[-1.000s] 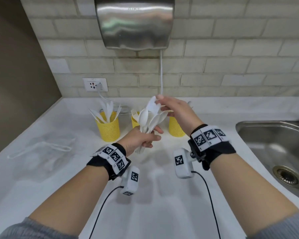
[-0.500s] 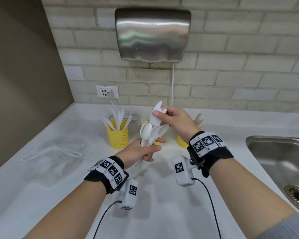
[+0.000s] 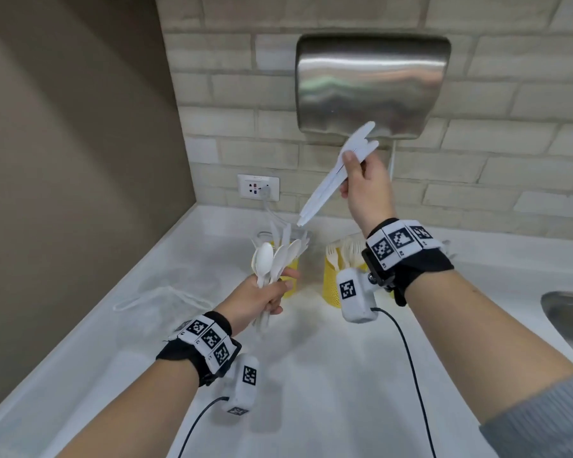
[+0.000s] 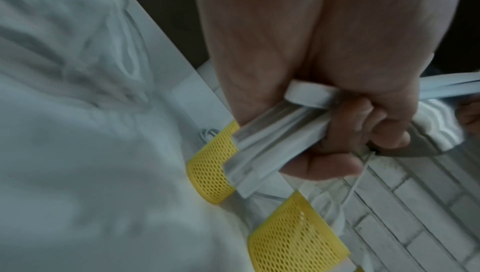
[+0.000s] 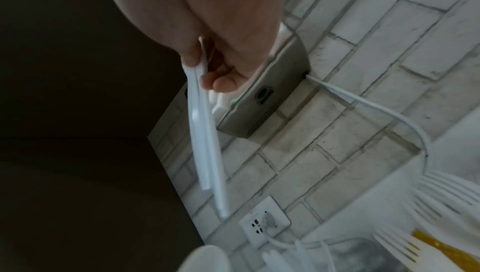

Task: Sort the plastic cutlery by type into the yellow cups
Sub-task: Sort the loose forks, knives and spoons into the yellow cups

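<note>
My left hand [image 3: 278,287] grips a bunch of white plastic spoons [image 3: 273,259] by their handles [image 4: 270,153], held upright above the white counter. My right hand [image 3: 348,173] is raised in front of the hand dryer and pinches a few white plastic knives [image 3: 338,173], their handles slanting down to the left [image 5: 205,139]. Behind the spoons stands a yellow mesh cup [image 3: 292,279] holding knives. To its right, a second yellow cup [image 3: 332,289] holds forks [image 3: 343,252]. My right wrist hides whatever stands further right.
A steel hand dryer [image 3: 371,84] hangs on the brick wall, its cord running down. A wall socket [image 3: 258,187] sits at the back left. A clear plastic bag [image 3: 166,299] lies on the counter [image 3: 311,375] at the left. The sink [image 3: 569,319] is at the right edge.
My right hand has drawn the knives out of the bunch in my left hand and lifted them up and to the right. The left hand still holds the spoons.
</note>
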Motion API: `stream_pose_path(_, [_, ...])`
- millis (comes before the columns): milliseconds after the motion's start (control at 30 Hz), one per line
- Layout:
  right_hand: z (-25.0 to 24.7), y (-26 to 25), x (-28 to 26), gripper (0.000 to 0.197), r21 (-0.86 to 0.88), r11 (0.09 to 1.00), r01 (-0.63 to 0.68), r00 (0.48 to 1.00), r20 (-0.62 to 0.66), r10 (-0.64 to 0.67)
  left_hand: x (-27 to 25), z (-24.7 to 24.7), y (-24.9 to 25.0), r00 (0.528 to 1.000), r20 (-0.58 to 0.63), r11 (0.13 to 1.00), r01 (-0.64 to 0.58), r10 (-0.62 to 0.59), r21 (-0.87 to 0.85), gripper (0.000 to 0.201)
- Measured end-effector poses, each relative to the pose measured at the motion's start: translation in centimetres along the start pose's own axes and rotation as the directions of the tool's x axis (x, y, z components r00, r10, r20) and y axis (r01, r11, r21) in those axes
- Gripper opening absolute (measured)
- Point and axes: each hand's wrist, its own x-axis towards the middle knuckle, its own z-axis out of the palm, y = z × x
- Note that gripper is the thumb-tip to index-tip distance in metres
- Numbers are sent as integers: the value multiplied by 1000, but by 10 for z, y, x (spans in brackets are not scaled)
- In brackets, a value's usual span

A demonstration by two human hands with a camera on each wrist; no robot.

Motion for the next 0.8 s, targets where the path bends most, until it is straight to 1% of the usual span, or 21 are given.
stream_pose_path(67, [18, 16, 1, 12, -84, 996, 23, 999, 27, -21, 0, -13, -2, 999, -39, 1000, -25, 25, -1, 16])
stream_pose_path(167, [50, 56, -7, 8, -221, 975, -18, 988, 143, 51, 3, -32, -3, 995, -78, 998, -67, 67, 5, 17])
stream_pose_path(267, [74, 85, -19, 15, -326, 942, -78, 974, 178, 142, 9, -45, -3, 991, -81, 994, -107, 108, 8, 18])
stream_pose_path(333, [86, 101, -24, 25, -449, 886, -115, 954, 197, 224, 14, -50, -1, 990, -70, 993, -121, 121, 5, 18])
stream_pose_path(400, [94, 110, -29, 27, -517, 844, -140, 930, 224, 291, 19, -53, 0, 990, -53, 991, -133, 132, -13, 19])
stream_pose_path(467, [97, 110, -35, 29, -486, 857, -170, 932, 203, 300, 24, -54, 0, 990, -42, 990, -134, 132, -41, 20])
stream_pose_path(500, [96, 108, -37, 31, -476, 864, -162, 947, 173, 272, 25, -54, 1, 990, -38, 989, -137, 136, -50, 20])
stream_pose_path(567, [90, 100, -39, 31, -453, 885, -104, 981, 101, 167, 29, -55, 0, 988, -37, 987, -152, 150, -43, 19])
stream_pose_path(633, [85, 87, -43, 29, -322, 945, -50, 995, 61, 73, 34, -54, -1, 981, -51, 983, -185, 185, 6, 18])
stream_pose_path(700, [81, 72, -51, 33, -124, 992, 0, 996, 92, 12, 39, -52, -1, 968, -77, 971, -234, 238, 56, 18])
stream_pose_path(733, [79, 65, -55, 33, -70, 997, 22, 992, 123, -13, 41, -49, -1, 961, -92, 964, -258, 262, 59, 16])
stream_pose_path(800, [75, 56, -65, 25, -6, 998, 58, 976, 213, -55, 44, -45, -3, 945, -139, 955, -289, 296, 66, 15])
